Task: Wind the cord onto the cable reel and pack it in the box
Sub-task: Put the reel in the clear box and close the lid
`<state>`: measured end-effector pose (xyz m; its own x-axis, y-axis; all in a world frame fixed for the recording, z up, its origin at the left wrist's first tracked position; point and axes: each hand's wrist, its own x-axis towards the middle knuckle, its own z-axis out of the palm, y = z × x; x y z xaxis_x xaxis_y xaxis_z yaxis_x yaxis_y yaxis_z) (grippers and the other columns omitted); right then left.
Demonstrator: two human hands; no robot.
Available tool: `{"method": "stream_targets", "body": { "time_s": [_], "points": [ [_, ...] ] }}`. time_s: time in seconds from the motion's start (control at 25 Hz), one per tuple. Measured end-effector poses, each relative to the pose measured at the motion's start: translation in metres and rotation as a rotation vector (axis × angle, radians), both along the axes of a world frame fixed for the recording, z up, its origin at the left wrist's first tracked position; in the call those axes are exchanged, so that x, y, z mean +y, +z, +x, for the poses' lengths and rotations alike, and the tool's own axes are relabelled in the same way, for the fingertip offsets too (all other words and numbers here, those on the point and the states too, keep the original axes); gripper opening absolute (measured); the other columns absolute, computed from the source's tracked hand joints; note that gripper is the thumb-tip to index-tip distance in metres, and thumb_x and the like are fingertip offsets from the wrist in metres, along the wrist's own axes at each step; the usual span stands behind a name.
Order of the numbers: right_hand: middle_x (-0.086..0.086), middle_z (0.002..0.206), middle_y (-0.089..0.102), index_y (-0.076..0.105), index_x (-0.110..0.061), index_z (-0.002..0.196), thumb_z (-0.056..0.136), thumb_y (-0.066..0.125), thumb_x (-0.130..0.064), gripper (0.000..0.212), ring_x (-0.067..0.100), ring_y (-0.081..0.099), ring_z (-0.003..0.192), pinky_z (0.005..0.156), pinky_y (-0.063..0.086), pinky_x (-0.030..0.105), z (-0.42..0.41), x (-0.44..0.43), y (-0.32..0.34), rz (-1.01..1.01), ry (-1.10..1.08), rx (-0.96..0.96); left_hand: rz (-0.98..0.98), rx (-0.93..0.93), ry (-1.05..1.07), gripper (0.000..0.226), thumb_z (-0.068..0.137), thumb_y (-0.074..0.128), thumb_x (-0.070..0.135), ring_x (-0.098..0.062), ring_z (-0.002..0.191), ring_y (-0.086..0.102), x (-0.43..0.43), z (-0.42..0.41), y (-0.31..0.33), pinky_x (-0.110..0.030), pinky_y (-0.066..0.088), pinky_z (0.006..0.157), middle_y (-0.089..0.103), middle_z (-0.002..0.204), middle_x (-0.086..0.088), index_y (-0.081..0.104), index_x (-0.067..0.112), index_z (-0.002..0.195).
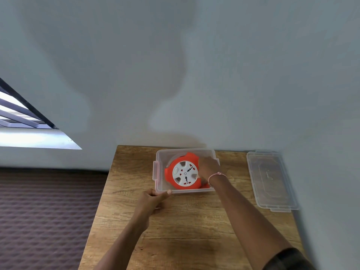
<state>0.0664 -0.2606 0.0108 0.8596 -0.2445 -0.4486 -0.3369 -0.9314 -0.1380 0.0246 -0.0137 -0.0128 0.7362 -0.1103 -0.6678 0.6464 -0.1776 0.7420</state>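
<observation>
The clear plastic box [160, 182] is seen at 12 o'clock on the wooden table [185, 230], and the orange-and-white cable reel [184, 173] is laid inside it, socket face up, taking up most of the floor. The reel's orange rim is gripped at 3 o'clock by the right hand [208, 166], fingers curled over the edge. The box's near rim is pinched at 7 o'clock by the left hand [153, 197]. The clear lid [270, 178] is left flat at 3 o'clock of the box, apart from it.

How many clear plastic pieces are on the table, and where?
2: the box holding the cable reel near the far edge, and the lid lying apart at the right side. None seems hidden.
</observation>
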Motion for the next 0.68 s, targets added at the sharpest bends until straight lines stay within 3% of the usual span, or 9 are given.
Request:
{"method": "stream_targets", "body": {
  "time_s": [0.12,0.2,0.28,0.4,0.52,0.6,0.68],
  "points": [
    [0.000,0.088,0.074,0.070,-0.015,0.098,0.101,0.064,-0.021,0.010,0.015,0.071,0.080,0.069,0.058,0.026,-0.017,-0.010,0.014,0.095,-0.145,-0.348,0.264,-0.225,0.099,0.052,0.084,0.078,0.060,-0.026,0.077,0.069,-0.002,0.002,-0.004,-0.037,0.060,0.065,0.071,0.089,-0.009,0.059,0.013,0.096],
    [-0.007,0.083,0.072,0.071,-0.020,0.100,0.101,0.065,-0.026,0.008,0.007,0.067,0.073,0.062,0.054,0.018,-0.038,-0.019,0.024,0.202,-0.234,-0.623,0.416,-0.474,0.204,0.034,0.099,0.064,0.053,-0.026,0.079,0.065,-0.005,0.005,0.001,-0.035,0.052,0.066,0.065,0.086,-0.004,0.057,0.020,0.093],
    [-0.006,0.077,0.071,0.072,-0.019,0.097,0.101,0.065,-0.024,0.009,0.005,0.064,0.066,0.058,0.050,0.016,-0.067,-0.030,0.024,0.247,-0.319,-0.795,0.487,-0.721,0.169,0.025,0.105,0.061,0.042,-0.021,0.075,0.062,-0.014,0.004,0.008,-0.033,0.048,0.063,0.063,0.083,0.001,0.056,0.021,0.091],
    [-0.002,0.081,0.073,0.074,-0.014,0.098,0.099,0.067,-0.017,0.008,0.013,0.068,0.072,0.064,0.054,0.023,-0.116,-0.054,0.008,0.276,-0.589,-0.863,0.467,-1.030,-0.175,0.023,0.101,0.056,0.041,-0.010,0.067,0.059,-0.045,-0.012,0.006,-0.027,0.049,0.053,0.061,0.081,0.009,0.059,0.021,0.089],
    [-0.001,0.076,0.067,0.068,-0.012,0.099,0.095,0.067,-0.010,0.004,0.020,0.062,0.071,0.063,0.042,0.026,-0.165,-0.082,-0.009,0.245,-0.952,-0.810,0.412,-1.151,-0.662,0.020,0.101,0.053,0.044,-0.008,0.068,0.059,-0.091,-0.036,-0.010,-0.030,0.053,0.051,0.062,0.086,0.013,0.061,0.026,0.094],
    [0.002,0.076,0.068,0.061,-0.017,0.104,0.092,0.068,-0.019,0.014,0.026,0.064,0.073,0.069,0.045,0.031,-0.196,-0.103,-0.029,0.249,-1.168,-0.734,0.423,-1.141,-0.939,0.026,0.099,0.057,0.047,-0.012,0.094,0.067,-0.125,-0.051,-0.020,-0.031,0.058,0.071,0.067,0.113,0.009,0.063,0.029,0.116],
    [0.008,0.084,0.074,0.048,-0.027,0.103,0.083,0.062,-0.050,0.033,0.033,0.073,0.076,0.077,0.058,0.041,-0.224,-0.129,-0.061,0.287,-1.312,-0.658,0.453,-1.020,-1.188,0.059,0.098,0.058,0.054,-0.018,0.138,0.053,-0.158,-0.063,-0.035,-0.035,0.049,0.107,0.051,0.152,0.003,0.049,0.024,0.148]
  ]
}}
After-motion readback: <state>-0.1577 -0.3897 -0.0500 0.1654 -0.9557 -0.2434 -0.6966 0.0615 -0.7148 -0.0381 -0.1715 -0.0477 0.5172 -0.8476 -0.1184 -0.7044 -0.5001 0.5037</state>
